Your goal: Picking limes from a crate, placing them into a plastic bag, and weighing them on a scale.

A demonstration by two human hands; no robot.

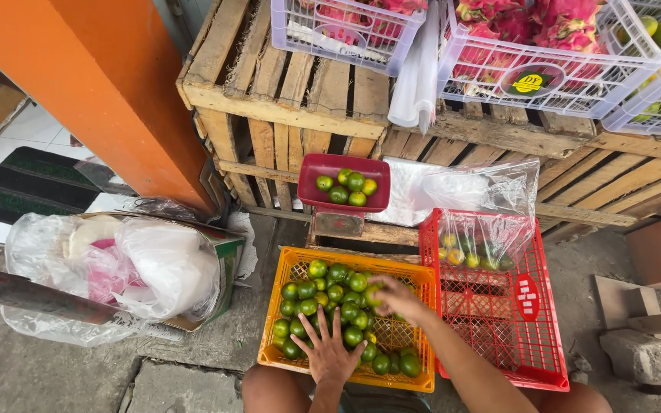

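An orange plastic crate (291,261) on the ground holds several green citrus fruits (329,294). My left hand (329,352) lies flat with fingers spread over the fruits at the crate's near side. My right hand (393,298) reaches into the crate's right part, fingers curled around a green fruit. Behind the crate a red scale tray (311,167) carries several green fruits.
A red crate (499,313) to the right holds a clear bag of fruits (474,252). Wooden crates (292,99) behind carry white baskets of pink dragon fruit (529,23). A box stuffed with plastic bags (139,268) sits left, near an orange pillar (116,84).
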